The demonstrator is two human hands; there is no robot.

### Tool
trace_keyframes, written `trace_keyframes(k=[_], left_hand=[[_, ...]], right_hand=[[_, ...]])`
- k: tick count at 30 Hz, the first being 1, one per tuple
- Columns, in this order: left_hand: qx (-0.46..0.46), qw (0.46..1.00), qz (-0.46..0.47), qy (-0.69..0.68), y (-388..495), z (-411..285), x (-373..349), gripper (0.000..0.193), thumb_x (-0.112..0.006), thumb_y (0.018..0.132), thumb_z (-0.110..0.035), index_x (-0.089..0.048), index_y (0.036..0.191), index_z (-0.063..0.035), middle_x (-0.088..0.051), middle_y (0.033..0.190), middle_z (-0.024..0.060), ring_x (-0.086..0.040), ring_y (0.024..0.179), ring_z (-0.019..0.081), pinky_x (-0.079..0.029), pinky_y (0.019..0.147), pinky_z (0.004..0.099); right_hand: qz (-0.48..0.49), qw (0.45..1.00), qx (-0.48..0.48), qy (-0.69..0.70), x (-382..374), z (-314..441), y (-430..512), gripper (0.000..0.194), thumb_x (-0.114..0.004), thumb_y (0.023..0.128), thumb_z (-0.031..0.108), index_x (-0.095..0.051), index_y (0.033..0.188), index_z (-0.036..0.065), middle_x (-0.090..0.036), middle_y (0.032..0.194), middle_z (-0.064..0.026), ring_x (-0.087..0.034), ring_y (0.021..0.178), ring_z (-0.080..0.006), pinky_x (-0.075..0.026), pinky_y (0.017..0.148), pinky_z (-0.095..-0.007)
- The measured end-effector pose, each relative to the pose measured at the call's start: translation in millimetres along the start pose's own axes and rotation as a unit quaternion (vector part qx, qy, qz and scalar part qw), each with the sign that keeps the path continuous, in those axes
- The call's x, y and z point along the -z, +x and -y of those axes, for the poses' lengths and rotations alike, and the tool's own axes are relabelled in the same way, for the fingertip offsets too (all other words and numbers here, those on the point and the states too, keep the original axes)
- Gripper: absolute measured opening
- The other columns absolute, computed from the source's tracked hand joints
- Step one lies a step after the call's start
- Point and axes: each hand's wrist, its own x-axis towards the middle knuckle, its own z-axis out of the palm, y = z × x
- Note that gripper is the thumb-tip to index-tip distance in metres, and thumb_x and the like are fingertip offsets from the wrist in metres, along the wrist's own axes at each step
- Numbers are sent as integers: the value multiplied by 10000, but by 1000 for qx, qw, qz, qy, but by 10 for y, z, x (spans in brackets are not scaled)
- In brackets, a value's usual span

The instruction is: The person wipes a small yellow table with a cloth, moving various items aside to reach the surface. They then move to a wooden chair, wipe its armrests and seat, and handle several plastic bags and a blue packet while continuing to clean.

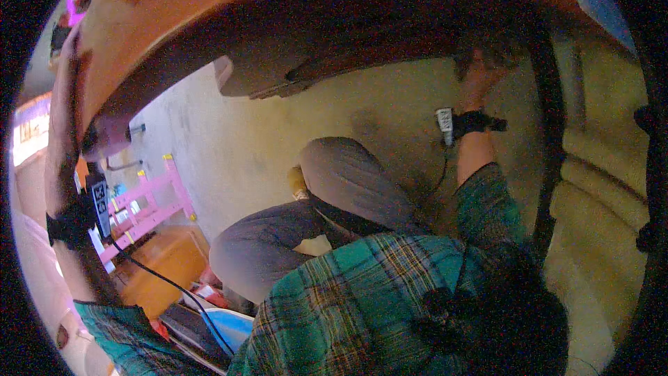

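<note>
A dark wooden table or similar piece of furniture spans the top of the view, with a lighter brown front surface. My right hand reaches up to its shadowed underside at the right; blur and darkness hide its fingers and anything in them. A strap with a white device is on that wrist. My left hand is at the left, beside the dark edge of the furniture, blurred and partly shaded; its fingers cannot be made out. The left wrist carries a strapped device with a black cable.
Below my left hand are a pink stool-like frame with yellow tips and an orange-brown wooden surface. A blue and white object lies beside my bent legs. A dark upright post stands to the right of my right arm.
</note>
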Motion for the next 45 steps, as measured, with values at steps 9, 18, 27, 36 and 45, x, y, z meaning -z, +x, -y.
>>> trace_keyframes(k=[9, 18, 27, 36, 45], left_hand=[[42, 995, -42, -85, -134, 184, 114, 542, -381, 932, -402, -314, 1371, -92, -319, 1391, 88, -273, 1299, 194, -183, 1084, 331], [27, 995, -40, -85, 40, 251, 110, 531, -399, 925, -382, -331, 1355, -77, -338, 1377, 92, -287, 1288, 196, -184, 1083, 341], [79, 994, -12, -79, -16, -45, 38, 480, -345, 944, -285, -304, 1375, -79, -310, 1412, 85, -249, 1317, 196, -162, 1092, 337], [47, 997, -34, -45, 67, 33, 24, 509, -457, 886, -333, -389, 1318, -73, -397, 1338, 82, -352, 1249, 188, -243, 1050, 317], [-10, 999, -31, 18, 137, 163, 86, 577, -448, 871, -452, -419, 1301, -68, -430, 1293, 121, -422, 1181, 208, -314, 1001, 344]], right_hand=[[353, 893, -274, -56, -961, 266, -1684, 477, -513, 858, 266, -419, 1266, 37, -452, 1274, -144, -427, 1152, -272, -315, 1003, -369], [417, 897, 120, -88, -607, -296, -2059, 632, -622, 725, 26, -378, 1305, 87, -459, 1260, -139, -437, 1159, -272, -353, 994, -374], [28, 949, 9, -313, 1067, -802, 465, 501, -580, 759, 79, -462, 1246, 83, -485, 1245, -143, -457, 1136, -296, -375, 965, -400], [358, 796, 143, -467, -101, -1141, -714, 364, -505, 818, 146, -544, 1171, 64, -480, 1264, -169, -463, 1130, -342, -374, 956, -445], [585, 796, -113, 104, -1671, -725, -3057, 421, -303, 945, 124, -290, 1356, 29, -360, 1380, -129, -341, 1250, -285, -224, 1076, -360]])
